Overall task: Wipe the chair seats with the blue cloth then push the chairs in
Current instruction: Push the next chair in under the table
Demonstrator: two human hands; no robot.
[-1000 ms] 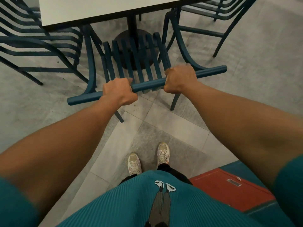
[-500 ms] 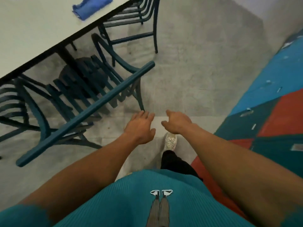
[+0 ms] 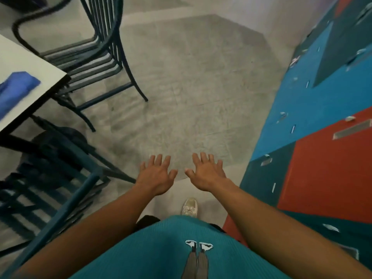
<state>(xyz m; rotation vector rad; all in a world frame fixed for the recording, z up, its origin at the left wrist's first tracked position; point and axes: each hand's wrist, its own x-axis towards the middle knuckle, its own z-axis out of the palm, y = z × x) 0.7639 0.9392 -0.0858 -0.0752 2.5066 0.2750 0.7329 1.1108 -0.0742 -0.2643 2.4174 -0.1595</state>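
The blue cloth lies on the white table at the left edge of the head view. A dark teal slatted chair stands at the lower left, its seat under the table and its top rail running toward me. A second teal chair stands at the table's far corner, its seat partly under the tabletop. My left hand and my right hand hover side by side over the floor, palms down, fingers spread, holding nothing. Both are to the right of the near chair.
Grey tiled floor stretches ahead of my hands. A wall of blue, teal and red locker panels runs along the right. The table's black base sits under the tabletop. One of my shoes shows below my hands.
My hands let go of the near chair's top rail and drew back with fingers spread. My view swung right, so the table and chairs slid to the left.
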